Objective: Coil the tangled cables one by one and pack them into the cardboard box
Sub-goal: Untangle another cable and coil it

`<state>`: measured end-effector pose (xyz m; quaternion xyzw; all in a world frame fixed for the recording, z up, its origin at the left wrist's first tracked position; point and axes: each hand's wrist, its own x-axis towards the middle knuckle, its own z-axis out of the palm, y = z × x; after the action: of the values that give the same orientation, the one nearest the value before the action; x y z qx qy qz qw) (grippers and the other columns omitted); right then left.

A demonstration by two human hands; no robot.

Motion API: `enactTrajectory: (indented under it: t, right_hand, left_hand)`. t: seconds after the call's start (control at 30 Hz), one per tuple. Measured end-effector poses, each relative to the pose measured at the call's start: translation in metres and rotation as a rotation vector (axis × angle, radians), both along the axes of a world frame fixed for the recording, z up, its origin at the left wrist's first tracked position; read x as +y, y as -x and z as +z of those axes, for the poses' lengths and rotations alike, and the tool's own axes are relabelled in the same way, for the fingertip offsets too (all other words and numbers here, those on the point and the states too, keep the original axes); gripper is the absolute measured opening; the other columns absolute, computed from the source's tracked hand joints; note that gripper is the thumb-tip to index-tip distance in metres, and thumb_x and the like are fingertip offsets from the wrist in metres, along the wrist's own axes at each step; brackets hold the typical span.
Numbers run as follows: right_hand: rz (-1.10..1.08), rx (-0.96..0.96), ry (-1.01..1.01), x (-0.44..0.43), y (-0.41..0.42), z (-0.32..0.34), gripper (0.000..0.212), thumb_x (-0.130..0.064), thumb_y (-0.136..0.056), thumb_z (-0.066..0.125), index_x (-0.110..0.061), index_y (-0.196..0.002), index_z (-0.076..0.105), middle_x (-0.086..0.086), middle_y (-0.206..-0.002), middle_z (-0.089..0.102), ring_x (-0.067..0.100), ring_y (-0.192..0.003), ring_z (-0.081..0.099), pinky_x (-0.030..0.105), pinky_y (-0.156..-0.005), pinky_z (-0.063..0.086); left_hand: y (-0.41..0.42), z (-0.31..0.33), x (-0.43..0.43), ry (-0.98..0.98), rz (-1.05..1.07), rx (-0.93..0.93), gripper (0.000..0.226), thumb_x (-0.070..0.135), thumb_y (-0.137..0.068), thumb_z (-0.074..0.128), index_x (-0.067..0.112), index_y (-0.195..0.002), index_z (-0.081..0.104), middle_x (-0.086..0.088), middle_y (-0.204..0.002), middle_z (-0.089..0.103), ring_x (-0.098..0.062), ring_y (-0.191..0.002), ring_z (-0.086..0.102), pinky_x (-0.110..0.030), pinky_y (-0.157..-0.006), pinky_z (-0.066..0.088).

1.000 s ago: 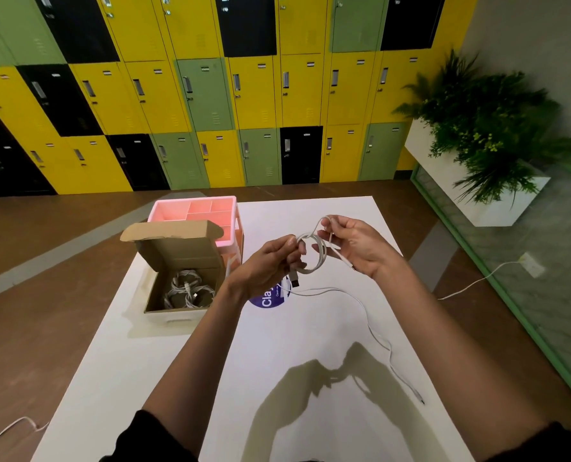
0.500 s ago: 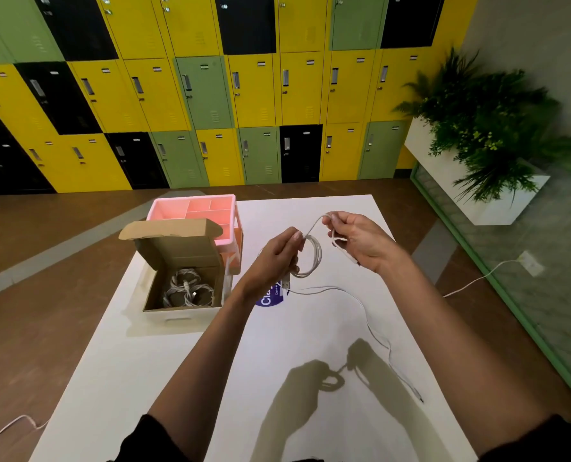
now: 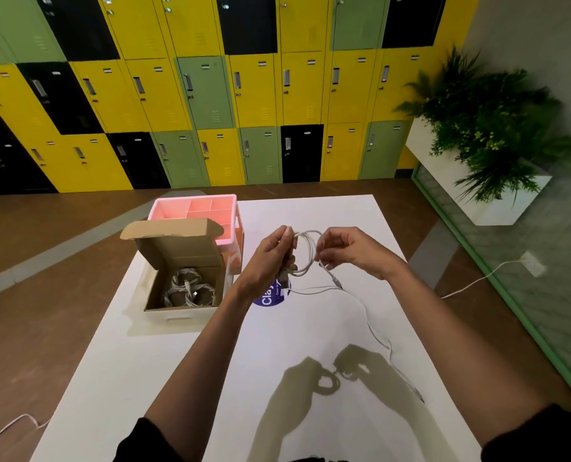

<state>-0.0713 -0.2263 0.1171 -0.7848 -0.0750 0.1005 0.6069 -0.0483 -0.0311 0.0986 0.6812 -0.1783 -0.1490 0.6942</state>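
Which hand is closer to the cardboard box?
Left. The left hand holds the cable coil just right of the cardboard box. The right hand is farther right, beyond the coil.

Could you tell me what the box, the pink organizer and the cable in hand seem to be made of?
Box: brown cardboard, matte, with folded flaps and creases. Pink organizer: probably plastic, smooth, slightly glossy, with thin moulded dividers. Cable: white, flexible, likely plastic- or rubber-sheathed; too small to tell if braided.
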Motion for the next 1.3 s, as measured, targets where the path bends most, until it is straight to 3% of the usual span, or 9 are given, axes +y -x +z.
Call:
enactTrajectory:
  t: [0.2,0.43,0.53,0.67,0.77,0.87,0.97,1.1,1.3]
  right_hand:
    - [-0.383,-0.070,-0.288,0.009,-0.011,0.007,0.007,0.007,-0.085,0.061,0.001,-0.089,0.059,0.012,-0.082,0.064,0.013,-0.063,0.068,0.020,-0.065,0.057]
    - [-0.522,0.176,-0.583,0.029,-0.009,0.004,0.012,0.011,-0.087,0.056,0.000,-0.080,0.056,0.013,-0.080,0.063,0.011,-0.061,0.068,0.016,-0.058,0.055]
    - [-0.430,0.273,-0.468,0.030,-0.004,0.005,0.009,0.005,-0.090,0.056,-0.001,-0.084,0.060,0.012,-0.080,0.064,0.014,-0.066,0.066,0.020,-0.059,0.057]
    - [-0.249,0.258,-0.185,0.030,-0.002,0.006,0.013,-0.006,-0.095,0.052,-0.007,-0.094,0.065,0.009,-0.085,0.067,0.021,-0.082,0.065,0.033,-0.084,0.054]
    - [-0.208,0.260,-0.169,0.033,-0.001,0.010,0.025,-0.016,-0.101,0.041,-0.007,-0.105,0.064,0.003,-0.087,0.066,0.011,-0.079,0.062,0.026,-0.078,0.050]
    - [-0.132,0.279,-0.148,0.031,0.000,0.011,0.033,-0.029,-0.096,0.053,-0.004,-0.114,0.064,0.000,-0.087,0.061,0.010,-0.080,0.055,0.026,-0.079,0.044]
    - [-0.090,0.238,-0.109,0.030,-0.001,0.012,0.032,-0.013,-0.092,0.060,0.004,-0.119,0.060,0.006,-0.088,0.058,0.013,-0.080,0.055,0.025,-0.076,0.050]
    - [-0.231,0.101,0.100,0.029,-0.001,0.018,0.028,-0.008,-0.080,0.073,0.004,-0.105,0.067,0.014,-0.087,0.068,0.027,-0.083,0.069,0.028,-0.074,0.058]
    - [-0.446,-0.067,0.408,0.043,0.000,0.026,0.022,-0.016,-0.072,0.083,-0.004,-0.081,0.066,0.011,-0.077,0.070,0.023,-0.070,0.068,0.035,-0.070,0.057]
  left_hand:
    - [0.011,0.007,-0.010,-0.102,-0.064,-0.142,0.025,0.024,-0.102,0.040,0.017,-0.078,0.043,0.014,-0.052,0.037,-0.002,-0.045,0.036,-0.015,-0.050,0.039]
    - [0.008,0.004,-0.015,-0.157,0.015,-0.208,0.022,0.024,-0.102,0.040,0.018,-0.083,0.049,0.013,-0.052,0.043,-0.003,-0.046,0.040,-0.019,-0.051,0.040]
    - [0.007,0.002,-0.012,-0.181,0.040,-0.227,0.021,0.022,-0.102,0.039,0.016,-0.086,0.050,0.016,-0.055,0.053,-0.003,-0.046,0.045,-0.015,-0.050,0.040]
    - [0.005,0.000,-0.011,-0.204,0.103,-0.227,0.020,0.021,-0.102,0.039,0.010,-0.090,0.051,0.005,-0.069,0.055,-0.006,-0.051,0.049,-0.014,-0.049,0.042]
    - [0.003,-0.001,-0.013,-0.228,0.152,-0.240,0.022,0.021,-0.102,0.040,0.005,-0.094,0.052,0.001,-0.075,0.059,-0.007,-0.054,0.049,-0.015,-0.049,0.043]
    - [-0.001,-0.002,-0.014,-0.246,0.149,-0.257,0.026,0.022,-0.102,0.040,0.001,-0.095,0.053,0.000,-0.068,0.053,-0.006,-0.052,0.045,-0.021,-0.051,0.043]
    - [-0.004,-0.004,-0.015,-0.273,0.157,-0.275,0.025,0.025,-0.102,0.041,0.006,-0.093,0.055,0.005,-0.068,0.057,-0.012,-0.056,0.046,-0.034,-0.056,0.044]
    - [-0.002,-0.002,-0.017,-0.261,0.179,-0.251,0.022,0.024,-0.102,0.041,0.010,-0.089,0.052,0.004,-0.064,0.050,-0.011,-0.055,0.046,-0.031,-0.054,0.045]
    - [-0.001,-0.001,-0.023,-0.257,0.249,-0.245,0.023,0.024,-0.101,0.042,0.006,-0.091,0.052,0.002,-0.066,0.050,-0.012,-0.056,0.048,-0.028,-0.054,0.046]
